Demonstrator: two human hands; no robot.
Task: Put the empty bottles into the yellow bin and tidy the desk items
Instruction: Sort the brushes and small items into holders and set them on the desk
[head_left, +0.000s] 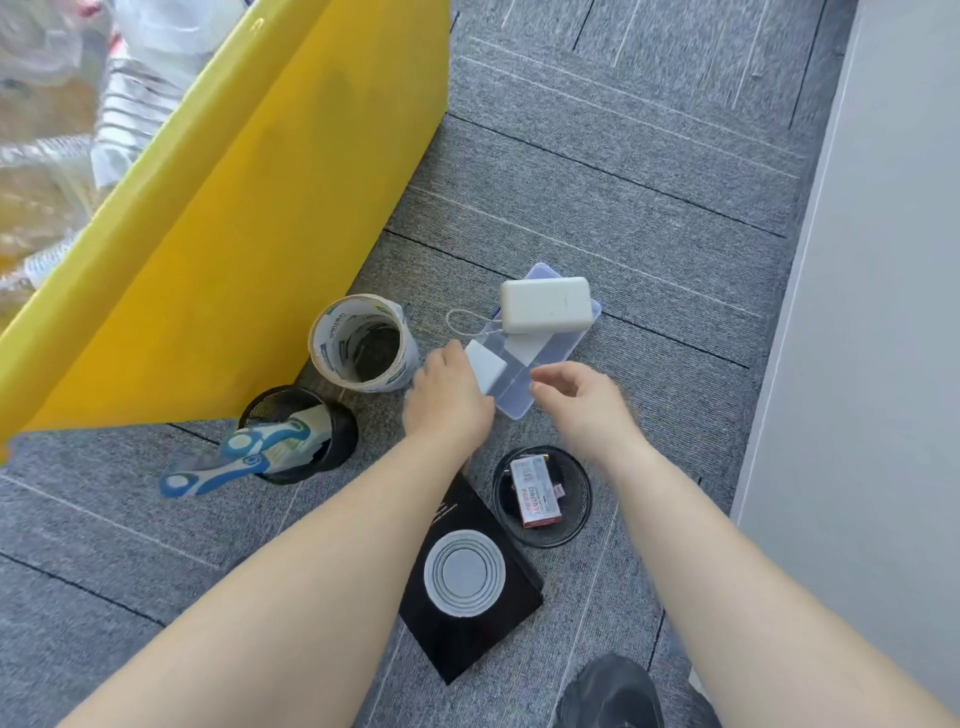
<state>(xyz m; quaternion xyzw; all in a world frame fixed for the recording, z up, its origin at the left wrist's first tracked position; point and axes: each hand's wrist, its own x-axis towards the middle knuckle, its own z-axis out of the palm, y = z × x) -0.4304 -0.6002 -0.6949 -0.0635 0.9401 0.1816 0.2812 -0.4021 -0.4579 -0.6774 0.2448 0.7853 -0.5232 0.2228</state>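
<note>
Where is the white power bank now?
Head view, near centre: the power bank lies on the far end of the clear tray, right of the tape roll, beyond the left hand gripping a white adapter.

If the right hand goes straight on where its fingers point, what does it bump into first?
Probably the clear tray, just ahead of the right hand; depth is unclear.

Bin (249, 218) far left, bottles (130, 93) in it. Just right of its near corner stands a tape roll (322, 338); nearer, a pen cup (340, 431) with scissors (228, 462) in it. Right of the roll lies a case (514, 405) — power bank (545, 304) on its far end, charger block (485, 366) at its left edge. Nearer again, a dish (582, 514) holds a small box (535, 493) — a flat box (467, 623) lies just left of it and nearer.
</note>
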